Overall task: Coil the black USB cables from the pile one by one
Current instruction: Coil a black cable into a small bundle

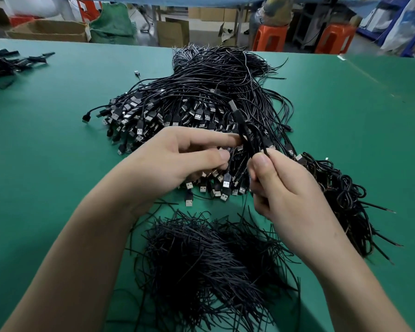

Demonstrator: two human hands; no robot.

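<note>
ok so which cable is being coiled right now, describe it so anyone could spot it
Start at the big pile of black USB cables in the middle of the green table. Above its near edge the right hand pinches one looped cable, the left hand touching it with its forefinger. Alone among them it is held up off the pile, plug pointing up.

Wide bare green worktop point(46, 152) down the left of the frame, and more at upper right. Centre is blocked by the pile of USB cables point(201, 92). Lower centre, a heap of thin black strands point(201, 264); a narrow green strip parts the two. Over it hang the left hand point(177, 159) and the right hand point(280, 183), which pinches a cable point(241, 121). At right, a coiled bundle point(345, 200) touches the pile.
</note>
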